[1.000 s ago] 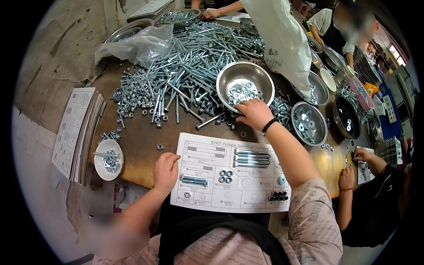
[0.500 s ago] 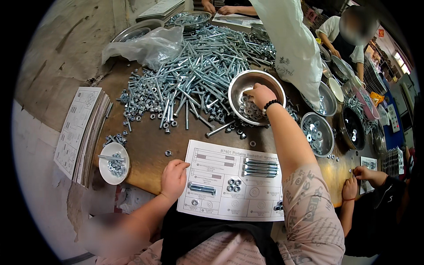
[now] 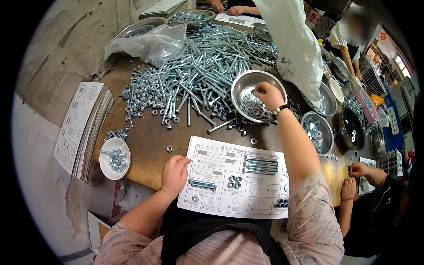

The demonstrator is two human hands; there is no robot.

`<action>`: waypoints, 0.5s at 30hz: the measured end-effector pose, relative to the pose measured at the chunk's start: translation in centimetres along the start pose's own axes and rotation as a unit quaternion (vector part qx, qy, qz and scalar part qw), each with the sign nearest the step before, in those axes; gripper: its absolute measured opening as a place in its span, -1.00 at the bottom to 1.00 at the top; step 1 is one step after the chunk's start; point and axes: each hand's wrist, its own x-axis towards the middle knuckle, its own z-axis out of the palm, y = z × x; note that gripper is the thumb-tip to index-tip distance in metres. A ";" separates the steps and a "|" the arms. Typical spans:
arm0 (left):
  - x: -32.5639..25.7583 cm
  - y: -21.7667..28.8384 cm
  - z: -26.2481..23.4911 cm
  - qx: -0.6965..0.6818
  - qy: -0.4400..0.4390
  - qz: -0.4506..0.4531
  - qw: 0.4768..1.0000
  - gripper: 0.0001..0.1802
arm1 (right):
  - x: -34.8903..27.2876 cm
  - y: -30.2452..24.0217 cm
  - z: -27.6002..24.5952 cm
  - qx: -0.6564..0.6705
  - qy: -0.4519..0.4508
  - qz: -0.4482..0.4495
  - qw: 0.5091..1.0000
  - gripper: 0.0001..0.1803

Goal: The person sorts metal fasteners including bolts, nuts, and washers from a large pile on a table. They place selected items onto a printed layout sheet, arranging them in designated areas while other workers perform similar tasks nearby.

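Observation:
My right hand (image 3: 270, 96) reaches into a steel bowl (image 3: 236, 99) of flat washers (image 3: 252, 106). Its fingers are pinched, apparently on a washer at the fingertips. My left hand (image 3: 176, 174) rests with curled fingers against the left edge of a printed sheet (image 3: 216, 170); what those fingers hold, if anything, is hidden. On the sheet lie a row of long bolts (image 3: 260, 165), a pair of shorter bolts (image 3: 203, 185), several nuts (image 3: 234, 182), a single nut (image 3: 195, 198) and a cluster of small nuts (image 3: 281, 203) partly behind my right forearm.
A big heap of bolts (image 3: 198, 70) and loose nuts (image 3: 145, 104) covers the table beyond. At left stand a white bowl (image 3: 104, 170) of small hardware and a stack of sheets (image 3: 79, 126). Right: another washer bowl (image 3: 317, 150), a white sack (image 3: 293, 53), a co-worker's hands (image 3: 355, 176).
My right hand has shifted from pointing fingers among the washers to a pinch, slightly raised toward the bowl's middle. My left hand stays at the sheet's edge. The view has shifted slightly.

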 end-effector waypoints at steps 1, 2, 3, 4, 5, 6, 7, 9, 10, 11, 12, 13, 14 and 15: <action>-0.1 0.0 0.0 0.001 0.001 -0.004 1.000 -0.81 | -0.7 -1.2 -0.4 0.071 -0.004 0.011 0.997 -0.74; -0.2 -0.1 0.0 0.001 0.001 -0.007 1.000 -0.81 | -1.7 -2.5 -0.7 0.207 -0.038 0.062 0.976 -0.73; -0.2 -0.2 0.1 -0.001 0.002 -0.008 1.000 -0.81 | -3.1 -3.6 -1.0 0.299 -0.040 0.071 0.951 -0.76; -0.2 -0.3 0.1 -0.001 0.001 -0.010 1.000 -0.81 | -4.4 -4.3 -0.9 0.380 -0.049 0.088 0.920 -0.77; -0.2 -0.4 0.1 -0.001 0.001 -0.012 1.000 -0.81 | -5.7 -4.8 -0.7 0.458 -0.058 0.105 0.881 -0.78; -0.4 -0.5 0.1 -0.001 0.000 -0.014 1.000 -0.81 | -7.1 -5.3 -0.5 0.523 -0.068 0.114 0.842 -0.78; -0.4 -0.6 0.1 -0.008 0.005 -0.009 1.000 -0.81 | -8.6 -5.6 -0.3 0.585 -0.076 0.123 0.798 -0.78; -0.3 -0.9 0.3 -0.024 0.013 0.004 1.000 -0.80 | -11.6 -5.4 0.2 0.630 -0.101 0.123 0.760 -0.79; -0.2 -1.2 0.1 -0.030 0.015 0.029 0.999 -0.74 | -13.1 -5.7 0.5 0.658 -0.110 0.123 0.734 -0.79; -0.5 -1.0 0.1 -0.054 0.035 -0.002 0.998 -0.71 | -14.6 -6.2 0.9 0.686 -0.119 0.122 0.708 -0.79; -0.6 -0.6 -0.1 -0.078 0.054 -0.032 0.995 -0.68 | -16.0 -6.4 1.1 0.701 -0.125 0.125 0.691 -0.79; -0.7 -0.3 -0.3 -0.100 0.074 -0.062 0.990 -0.65 | -17.3 -6.6 1.4 0.716 -0.133 0.127 0.674 -0.79; -0.9 -0.1 -0.4 -0.113 0.069 -0.056 0.990 -0.54 | -18.5 -6.9 1.4 0.728 -0.151 0.125 0.657 -0.80; -0.5 0.9 -0.5 -0.151 0.050 -0.010 0.987 -0.51 | -19.8 -7.1 1.4 0.740 -0.157 0.131 0.641 -0.81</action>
